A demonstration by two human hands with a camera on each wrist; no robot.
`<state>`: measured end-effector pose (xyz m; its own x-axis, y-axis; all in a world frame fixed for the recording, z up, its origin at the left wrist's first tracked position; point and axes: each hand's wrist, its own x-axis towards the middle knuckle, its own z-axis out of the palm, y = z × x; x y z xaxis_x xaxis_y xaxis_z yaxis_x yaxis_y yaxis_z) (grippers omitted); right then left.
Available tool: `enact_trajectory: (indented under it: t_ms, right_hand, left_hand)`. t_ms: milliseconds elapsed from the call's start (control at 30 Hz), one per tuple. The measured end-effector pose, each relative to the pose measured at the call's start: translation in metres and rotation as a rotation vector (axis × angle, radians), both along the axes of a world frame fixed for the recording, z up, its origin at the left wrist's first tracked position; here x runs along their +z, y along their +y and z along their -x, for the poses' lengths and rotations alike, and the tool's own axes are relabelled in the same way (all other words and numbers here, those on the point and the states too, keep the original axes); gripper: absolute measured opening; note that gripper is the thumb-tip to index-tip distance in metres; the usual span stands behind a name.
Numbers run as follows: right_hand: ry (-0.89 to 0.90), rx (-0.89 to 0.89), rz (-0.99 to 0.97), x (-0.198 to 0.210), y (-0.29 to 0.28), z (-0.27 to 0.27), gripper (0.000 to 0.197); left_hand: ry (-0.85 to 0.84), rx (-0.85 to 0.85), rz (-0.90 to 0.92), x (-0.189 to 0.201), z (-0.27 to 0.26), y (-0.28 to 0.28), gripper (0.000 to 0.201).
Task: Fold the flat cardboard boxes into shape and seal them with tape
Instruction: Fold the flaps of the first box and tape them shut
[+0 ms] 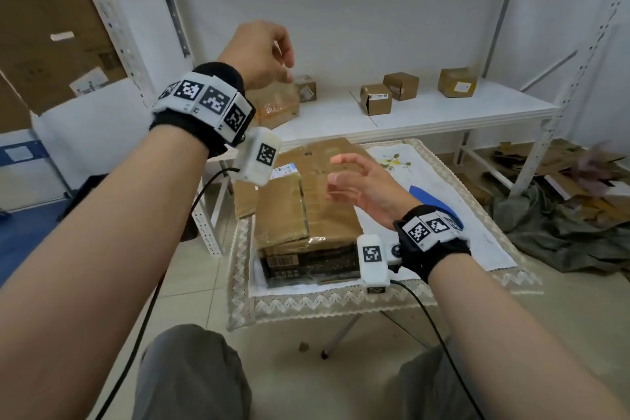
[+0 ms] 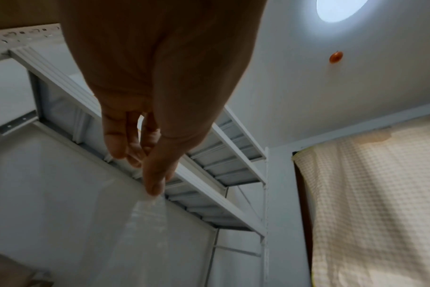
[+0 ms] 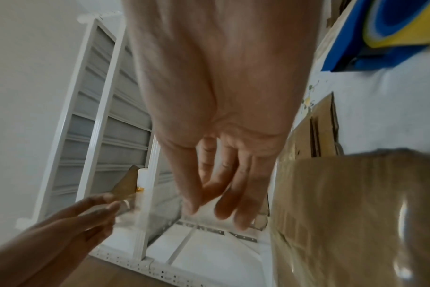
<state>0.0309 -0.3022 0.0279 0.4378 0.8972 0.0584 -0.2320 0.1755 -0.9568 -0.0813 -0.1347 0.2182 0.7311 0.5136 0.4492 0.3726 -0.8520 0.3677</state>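
Left hand (image 1: 260,54) raised, pinching clear tape (image 2: 145,217); right hand (image 1: 363,187) open, empty, above box (image 1: 306,201) on tabletop (image 1: 443,215). Tape: thin, sticky, clingy; best gripped by edges.

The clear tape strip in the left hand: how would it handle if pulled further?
The clear tape strip looks thin and see-through, so it is probably floppy and light. It hangs from the left hand fingertips, so it may twist and stick to itself.
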Motion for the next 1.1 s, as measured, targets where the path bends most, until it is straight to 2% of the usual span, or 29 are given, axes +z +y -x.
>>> enact_trajectory:
  t_ms: [233,533,667,800,933,1100]
  right_hand:
    - [0.092,0.164,0.198,-0.004,0.011,0.027,0.042]
    - [0.038,0.202,0.34,-0.013,0.017,0.025,0.066]
    - [0.024,0.237,0.41,-0.017,0.025,0.024,0.087]
    - [0.07,0.27,0.419,-0.018,0.026,0.019,0.111]
    - [0.106,0.287,0.384,-0.017,0.022,0.018,0.123]
    - [0.078,0.316,0.382,-0.019,0.023,0.015,0.123]
  left_hand:
    - [0.178,0.04,-0.014,-0.036,-0.022,0.017,0.018]
    - [0.294,-0.045,0.055,-0.083,-0.042,0.04,0.013]
    - [0.355,-0.065,0.088,-0.103,-0.055,0.054,0.015]
    - [0.433,-0.096,0.103,-0.12,-0.067,0.066,0.016]
    - [0.56,-0.148,0.127,-0.133,-0.075,0.073,0.015]
    - [0.612,-0.135,0.135,-0.152,-0.084,0.079,0.018]
